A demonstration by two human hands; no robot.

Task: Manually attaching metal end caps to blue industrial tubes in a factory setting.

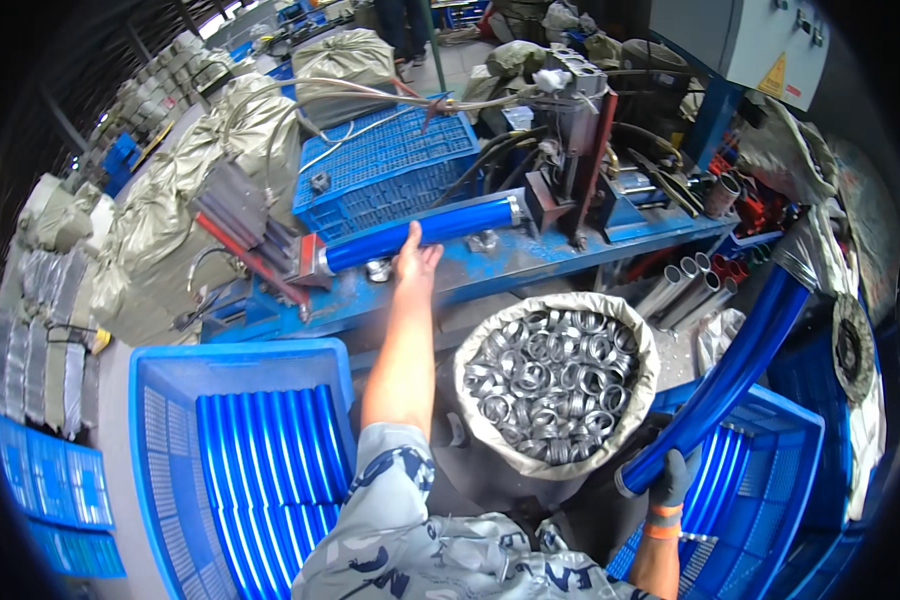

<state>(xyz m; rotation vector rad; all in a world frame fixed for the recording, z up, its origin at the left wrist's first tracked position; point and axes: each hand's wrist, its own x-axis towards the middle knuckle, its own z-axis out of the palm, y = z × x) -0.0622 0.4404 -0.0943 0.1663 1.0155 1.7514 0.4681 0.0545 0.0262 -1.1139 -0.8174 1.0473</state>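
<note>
A shiny blue metal tube lies lengthwise in the machine, between a left end block and a right end fitting. My bare left hand is at its near side, thumb up and fingers apart, overlapping the tube's lower edge; whether it touches is unclear. My right hand, in a dark grey glove with an orange cuff, closes round the lower end of another long blue tube. That tube slants up to the right, its far end near a clear plastic wrap.
A white sack of metal rings stands between my arms. Blue crates holding blue tubes flank me. Bare metal tubes lean beyond the sack. Behind the machine sits a blue crate; a grey control box is upper right.
</note>
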